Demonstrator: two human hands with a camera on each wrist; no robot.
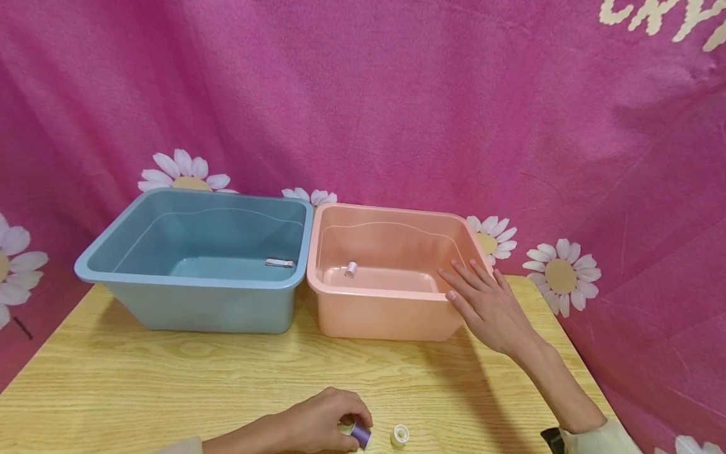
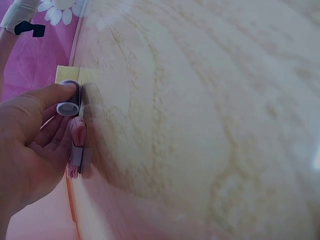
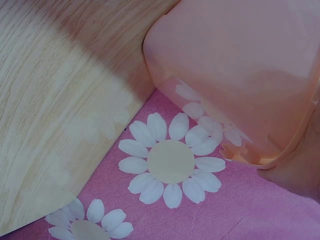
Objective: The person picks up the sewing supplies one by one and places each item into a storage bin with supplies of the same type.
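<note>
My left hand [image 1: 326, 419] is low in the head view, with its thumb and forefinger pinching a purple thread spool [image 1: 360, 435] at the table. The left wrist view shows the thumb on that purple spool [image 2: 69, 99]. Just below it lies a pink folded measuring tape [image 2: 78, 131], close to the curled fingers. A pale yellow thread spool [image 1: 399, 435] stands right of the left hand. My right hand [image 1: 493, 309] rests on the right rim of the pink basin [image 1: 386, 315], fingers spread and straight. Inside that basin lies a pale spool [image 1: 351, 269].
A blue basin [image 1: 204, 306] stands left of the pink one, nearly touching it. A small whitish folded strip [image 1: 279, 262] lies inside it. Both basins are on a wood-grain table [image 1: 187, 372], before a magenta cloth [image 1: 363, 101] with daisies.
</note>
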